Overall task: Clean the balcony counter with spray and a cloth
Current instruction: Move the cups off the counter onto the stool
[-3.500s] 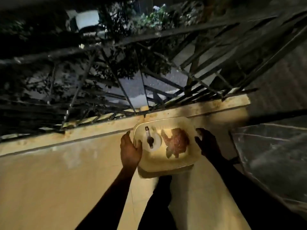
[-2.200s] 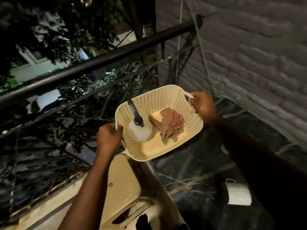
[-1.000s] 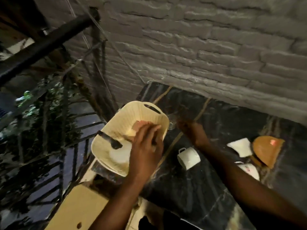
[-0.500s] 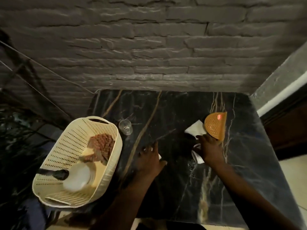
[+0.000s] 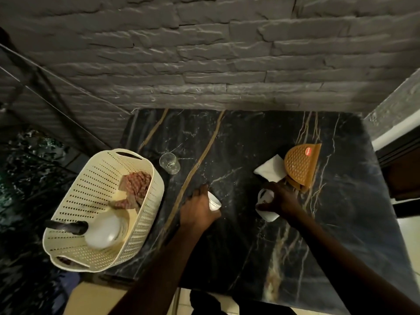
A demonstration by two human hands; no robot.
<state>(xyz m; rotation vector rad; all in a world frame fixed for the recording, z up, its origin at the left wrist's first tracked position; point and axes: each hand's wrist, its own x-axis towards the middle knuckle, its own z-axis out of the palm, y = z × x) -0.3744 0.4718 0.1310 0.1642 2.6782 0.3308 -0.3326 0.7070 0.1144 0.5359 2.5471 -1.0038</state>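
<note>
Two white cups are gripped on the dark marble counter [image 5: 238, 235]: the left hand [image 5: 197, 211] is curled round one cup [image 5: 214, 201], the right hand [image 5: 278, 201] is closed over a handled mug [image 5: 266, 209]. The spray bottle [image 5: 102, 228] and checked cloth [image 5: 135, 188] lie in the cream basket [image 5: 75, 178], which overhangs the counter's left edge and could be tipped off by a nudge. A clear glass [image 5: 169, 163] nearby could be knocked. A red sticker on the orange napkin holder [image 5: 300, 167] cannot be read.
</note>
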